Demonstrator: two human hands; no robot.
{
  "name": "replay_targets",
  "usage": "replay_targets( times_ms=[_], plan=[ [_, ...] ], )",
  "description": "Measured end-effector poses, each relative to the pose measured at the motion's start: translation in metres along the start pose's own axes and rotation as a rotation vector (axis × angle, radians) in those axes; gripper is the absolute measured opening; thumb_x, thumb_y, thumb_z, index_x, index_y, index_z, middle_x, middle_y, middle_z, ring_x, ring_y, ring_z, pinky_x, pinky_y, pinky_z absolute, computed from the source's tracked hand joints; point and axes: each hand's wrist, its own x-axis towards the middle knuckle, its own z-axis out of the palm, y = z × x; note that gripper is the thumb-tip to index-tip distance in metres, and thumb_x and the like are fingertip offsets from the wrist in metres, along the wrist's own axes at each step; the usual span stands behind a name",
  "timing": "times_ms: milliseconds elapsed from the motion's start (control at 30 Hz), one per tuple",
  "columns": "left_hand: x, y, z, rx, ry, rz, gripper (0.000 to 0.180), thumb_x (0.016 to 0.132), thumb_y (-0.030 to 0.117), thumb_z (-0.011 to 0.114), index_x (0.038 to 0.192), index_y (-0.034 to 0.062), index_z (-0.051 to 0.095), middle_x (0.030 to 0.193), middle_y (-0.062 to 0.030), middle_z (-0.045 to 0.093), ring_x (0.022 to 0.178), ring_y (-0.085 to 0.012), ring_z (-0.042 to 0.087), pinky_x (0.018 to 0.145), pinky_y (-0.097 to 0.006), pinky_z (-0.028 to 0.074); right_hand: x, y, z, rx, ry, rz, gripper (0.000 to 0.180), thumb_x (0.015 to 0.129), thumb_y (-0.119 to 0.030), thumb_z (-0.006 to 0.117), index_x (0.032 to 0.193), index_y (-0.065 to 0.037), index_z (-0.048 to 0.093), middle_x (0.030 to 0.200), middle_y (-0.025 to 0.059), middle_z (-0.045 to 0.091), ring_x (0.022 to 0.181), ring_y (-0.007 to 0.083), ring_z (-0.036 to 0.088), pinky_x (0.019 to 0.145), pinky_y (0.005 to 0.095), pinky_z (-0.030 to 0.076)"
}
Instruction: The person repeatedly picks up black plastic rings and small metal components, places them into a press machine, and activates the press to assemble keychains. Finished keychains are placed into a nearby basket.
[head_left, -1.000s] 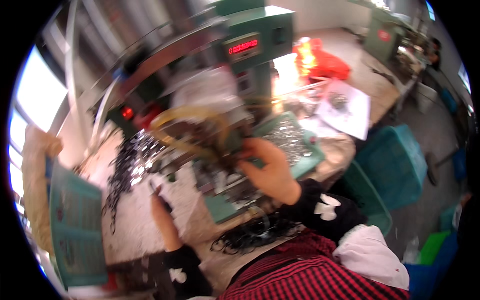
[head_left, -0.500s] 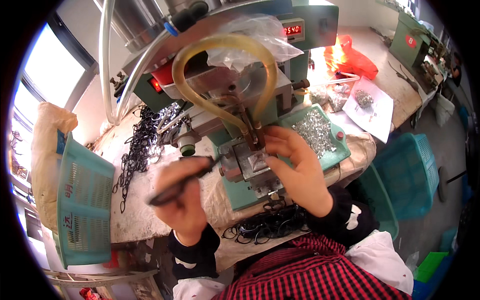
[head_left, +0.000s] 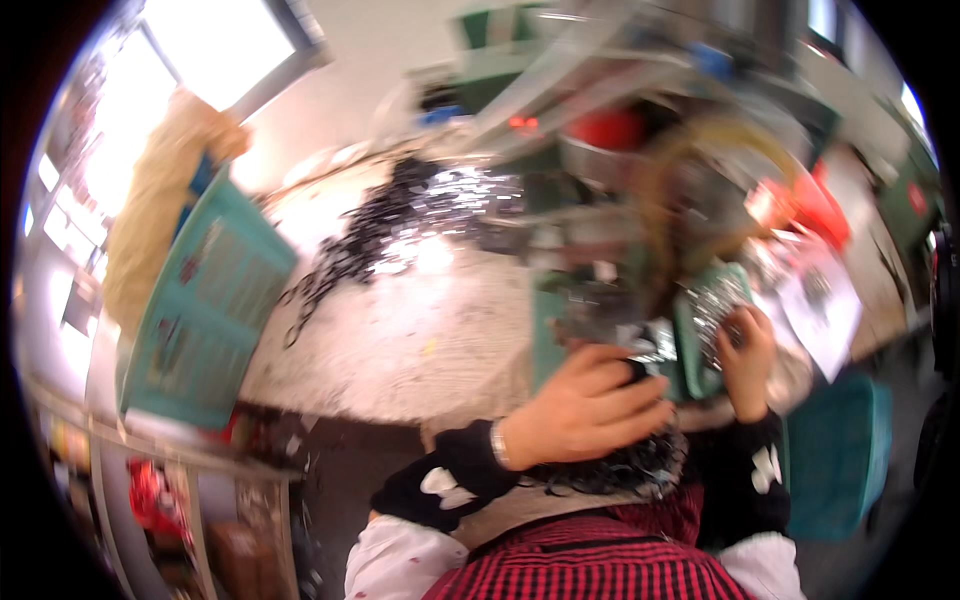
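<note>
The picture is motion-blurred. My left hand [head_left: 585, 405] is curled, back up, at the front edge of the green machine base [head_left: 548, 330], with a dark bit of a tool [head_left: 632, 372] showing at its fingertips. My right hand [head_left: 745, 360] rests with bent fingers on the green tray [head_left: 695, 375] of small shiny metal parts [head_left: 715, 305]. Whether it holds any parts is hidden by blur. A heap of black rings [head_left: 610, 468] lies just below my left hand at the table edge.
A yellowish hose loop [head_left: 690, 160] hangs from the machine above the tray. Black rings [head_left: 345, 255] are strewn over the pale tabletop [head_left: 420, 340]. A teal crate [head_left: 200, 310] leans at the left, a teal bin [head_left: 835, 455] stands at the right, and a white sheet [head_left: 825, 305] lies nearby.
The view has swung left and blurred. My left hand moved right toward the machine base; my right hand shifted from the machine's middle to the tray of metal parts.
</note>
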Motion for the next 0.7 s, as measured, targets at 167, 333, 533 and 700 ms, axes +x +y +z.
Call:
replay_targets(
  times_ms=[167,333,533,700],
  plan=[
    [0.001,0.009,0.000,-0.064,0.174,-0.057,0.037,0.080,0.013,0.071,0.116,0.0051,0.067,0.120,-0.0103,0.068,0.084,-0.0221,0.059,0.097,-0.049,0.056,0.014,-0.005,0.016,-0.291,-0.167,-0.415,0.020,0.083,-0.006,0.061,0.102,0.001,0.063,0.128,0.0257,0.058,0.130,0.0487,0.049,0.114,0.0532,0.038],
    [-0.066,-0.028,-0.057,0.314,0.042,-0.199,0.038,0.084,0.021,0.075,0.121,0.0148,0.069,0.129,-0.0068,0.069,0.102,-0.0220,0.065,0.106,-0.050,0.050,0.005,0.030,0.013,-0.127,-0.062,-0.124,0.027,0.092,-0.002,0.060,0.118,0.006,0.062,0.114,0.0234,0.066,0.110,0.0407,0.062,0.101,0.0452,0.048],
    [-0.293,-0.263,-0.226,0.919,0.250,-1.005,0.057,0.091,0.034,0.076,0.132,-0.0010,0.059,0.128,-0.0251,0.062,0.117,-0.0430,0.057,0.104,-0.048,0.045,-0.040,0.059,0.009,-0.158,0.016,0.301,0.038,0.094,-0.007,0.064,0.129,0.006,0.062,0.115,0.0180,0.072,0.102,0.0262,0.066,0.092,0.0359,0.050],
    [-0.369,-0.361,-0.283,0.870,0.027,-1.650,0.084,0.092,0.071,0.060,0.150,0.0101,0.054,0.145,-0.0298,0.055,0.133,-0.0473,0.052,0.110,-0.049,0.042,-0.043,0.056,0.008,-0.255,0.052,0.405,0.032,0.090,-0.011,0.069,0.115,0.009,0.064,0.105,0.0220,0.070,0.094,0.0325,0.064,0.088,0.0408,0.051]
  ],
)
